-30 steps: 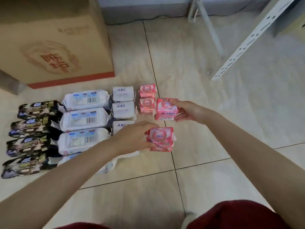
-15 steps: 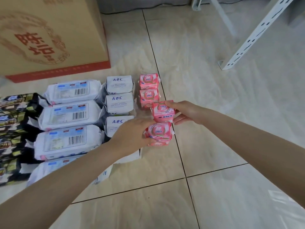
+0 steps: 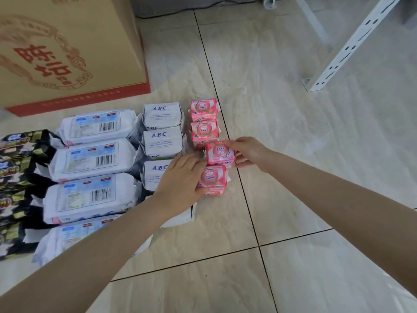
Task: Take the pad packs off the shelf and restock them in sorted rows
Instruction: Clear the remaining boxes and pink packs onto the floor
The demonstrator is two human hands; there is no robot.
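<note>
Pad packs lie in sorted rows on the tiled floor. Two small pink packs (image 3: pixel 204 123) form a column at the right. My right hand (image 3: pixel 247 153) grips a third pink pack (image 3: pixel 220 153) just below them, slightly offset to the right. My left hand (image 3: pixel 180 179) holds a fourth pink pack (image 3: pixel 212 179) nearer to me, touching the floor. White ABC packs (image 3: pixel 162 127) stand in the column to the left, and my left hand hides part of the lower ones. Long white packs (image 3: pixel 94 159) and black packs (image 3: pixel 15 177) fill the columns further left.
A large cardboard box (image 3: pixel 67 53) with red print stands at the back left, close behind the rows. A white perforated shelf upright (image 3: pixel 352 44) leans across the back right. Bare floor tiles (image 3: pixel 316 143) stretch to the right and toward me.
Both hands have brought their pink packs inward toward the pink column. The right hand's pack now sits right below the second pink pack, and the left hand's pack lies just beneath it.
</note>
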